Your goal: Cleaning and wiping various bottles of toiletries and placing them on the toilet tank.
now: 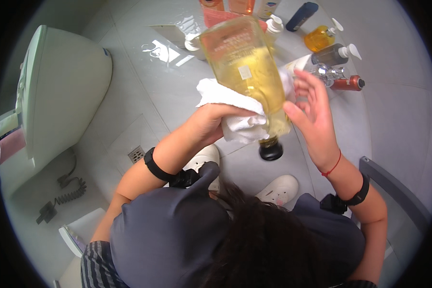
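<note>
A large clear bottle [261, 79] of yellow liquid is held up in front of me, tilted with its black cap [271, 150] pointing down toward me. My left hand [215, 119] is closed on a white cloth [231, 100], which is bunched against the lower left of the bottle. Part of the left fingers is hidden by the cloth and bottle. At the bottle's right side my right hand [316, 108] is open, its fingers apart and its thumb close to the glass. A bit of white cloth shows behind the bottle's right edge.
Several bottles stand or lie beyond, among them an amber pump bottle [319, 39], a dark blue bottle [302, 17] and a red bottle [348, 83]. Left is a white toilet [69, 91]. A floor drain [136, 153] lies below it; a grey bar [396, 189] is at right.
</note>
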Available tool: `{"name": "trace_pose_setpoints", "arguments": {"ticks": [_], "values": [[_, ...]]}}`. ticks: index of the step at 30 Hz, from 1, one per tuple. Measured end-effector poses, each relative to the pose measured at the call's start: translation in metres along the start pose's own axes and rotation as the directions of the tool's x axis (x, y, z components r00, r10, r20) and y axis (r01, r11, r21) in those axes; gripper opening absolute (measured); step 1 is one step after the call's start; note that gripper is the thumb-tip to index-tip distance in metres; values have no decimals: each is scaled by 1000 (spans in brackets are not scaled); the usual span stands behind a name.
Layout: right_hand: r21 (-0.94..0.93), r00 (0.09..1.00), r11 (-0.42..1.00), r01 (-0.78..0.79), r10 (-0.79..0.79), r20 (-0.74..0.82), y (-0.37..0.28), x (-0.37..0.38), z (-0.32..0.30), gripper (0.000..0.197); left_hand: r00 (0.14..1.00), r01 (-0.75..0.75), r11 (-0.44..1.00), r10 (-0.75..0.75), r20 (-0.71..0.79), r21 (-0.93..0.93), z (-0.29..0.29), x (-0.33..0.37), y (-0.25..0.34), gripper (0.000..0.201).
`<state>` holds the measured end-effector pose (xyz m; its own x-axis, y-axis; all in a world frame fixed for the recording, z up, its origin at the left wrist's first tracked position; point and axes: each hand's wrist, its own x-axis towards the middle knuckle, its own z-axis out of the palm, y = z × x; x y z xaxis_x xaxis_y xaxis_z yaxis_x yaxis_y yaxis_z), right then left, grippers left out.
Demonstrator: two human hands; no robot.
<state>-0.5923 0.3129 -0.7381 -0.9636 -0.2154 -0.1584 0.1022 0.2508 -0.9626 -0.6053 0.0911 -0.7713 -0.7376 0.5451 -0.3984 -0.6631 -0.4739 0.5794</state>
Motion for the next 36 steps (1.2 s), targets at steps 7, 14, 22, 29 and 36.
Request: {"name": "trace_pose_setpoints", "arguments": {"ticks": [7, 14, 22, 29, 36], "values": [[381, 838, 805, -455, 242, 488, 9, -18, 14, 50, 970, -237, 971, 234, -72, -37, 2, -16, 1, 36], [343, 919, 885, -313, 191, 346, 6, -20, -10, 47, 812, -581, 813, 576, 90, 38, -29, -32, 21, 45], [-20, 995, 997, 74, -75, -62, -19, -7, -60, 38, 918, -206, 744, 372, -137, 636, -31, -40, 30, 93], [-49, 978, 978, 201, -198, 65, -47, 28, -37, 26, 949, -269, 574, 20, 315, 773, -16, -28, 0, 94], [-23, 981, 984, 179, -176, 81, -34, 25, -9, 26, 970, -243, 709, 184, 160, 662, 32, -24, 8, 47]]}}
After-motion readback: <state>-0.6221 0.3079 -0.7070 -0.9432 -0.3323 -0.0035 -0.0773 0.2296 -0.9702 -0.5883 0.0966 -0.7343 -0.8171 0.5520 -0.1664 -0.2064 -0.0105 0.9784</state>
